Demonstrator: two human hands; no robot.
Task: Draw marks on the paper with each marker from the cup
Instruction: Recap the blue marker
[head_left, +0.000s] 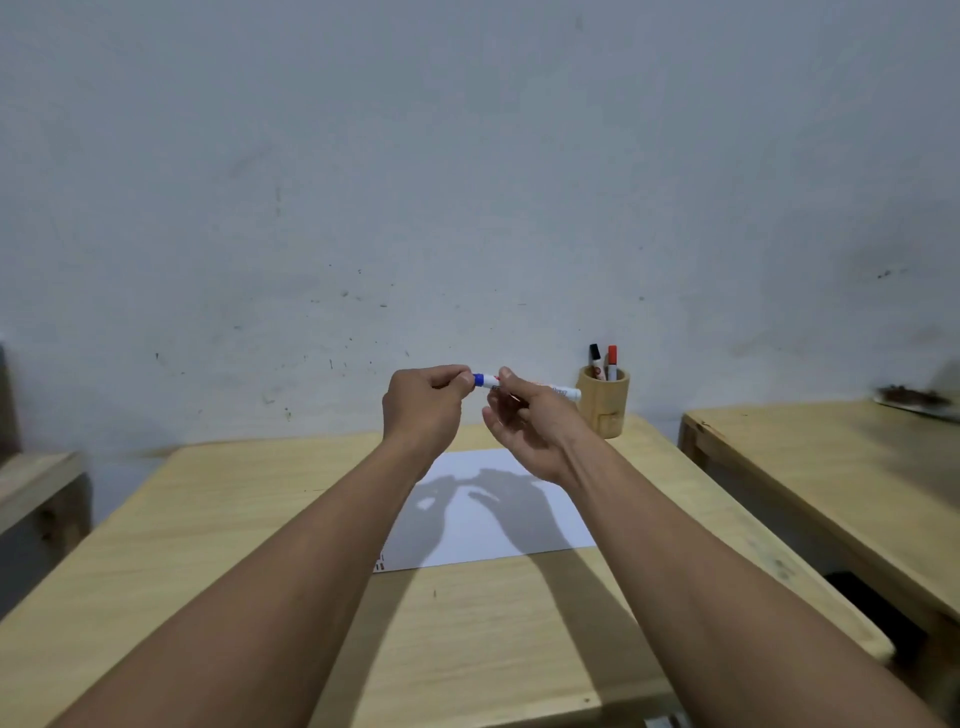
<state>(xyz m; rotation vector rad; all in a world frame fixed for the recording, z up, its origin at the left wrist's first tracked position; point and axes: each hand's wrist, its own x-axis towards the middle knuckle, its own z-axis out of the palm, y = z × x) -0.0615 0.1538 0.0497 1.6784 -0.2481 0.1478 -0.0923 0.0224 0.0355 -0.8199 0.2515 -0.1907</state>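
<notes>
Table (218, 545): light wood, filling the lower frame; a second one at right.
Paper (519, 530): white sheet at centre, shadowed by the hands; small red marks at its lower left corner (382, 562), otherwise blank as far as visible.
Left hand (423, 405) and right hand (530, 421): raised above the paper, centre frame.
Cup (605, 402): wooden, right of centre, holding a black marker (595, 356) and a red marker (612, 358).
Blue marker (519, 387): held level between the hands; left fingers pinch its blue cap, right fingers pinch the white barrel.
Status: the blue marker appears to be at the capping or uncapping stage; no blue or black marks are visible, so most drawing seems to remain.
</notes>
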